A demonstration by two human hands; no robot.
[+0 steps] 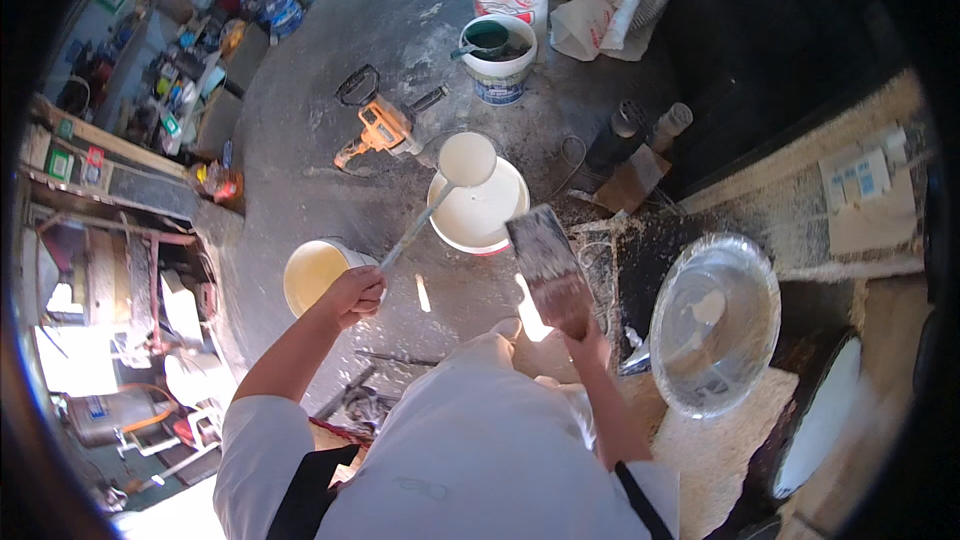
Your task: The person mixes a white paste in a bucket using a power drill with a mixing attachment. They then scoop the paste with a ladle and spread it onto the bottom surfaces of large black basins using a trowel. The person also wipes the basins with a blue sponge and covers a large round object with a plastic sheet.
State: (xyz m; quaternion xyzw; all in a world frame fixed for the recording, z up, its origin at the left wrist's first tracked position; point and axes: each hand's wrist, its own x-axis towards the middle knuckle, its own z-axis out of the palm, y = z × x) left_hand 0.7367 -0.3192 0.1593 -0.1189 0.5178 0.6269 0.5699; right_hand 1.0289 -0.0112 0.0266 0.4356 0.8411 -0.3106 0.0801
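At left, a round, cream-walled bucket point(312, 282) stands on the grey floor, just beside the left hand point(358, 296). The left forearm slants up and inward, its fingers curled together around the handle of a long, pale ladle point(468, 158). Its round cup appears over the far rim of 1 round, white bucket point(524, 208) holding creamy liquid; contact is unclear. The right forearm reaches upward, and the right hand point(588, 342) grips the near end of 1 wide, dark, flat brush-like tool point(548, 258), tilted left; I cannot tell each finger's placement. Farther right sits an oval, silvery basin point(768, 310).
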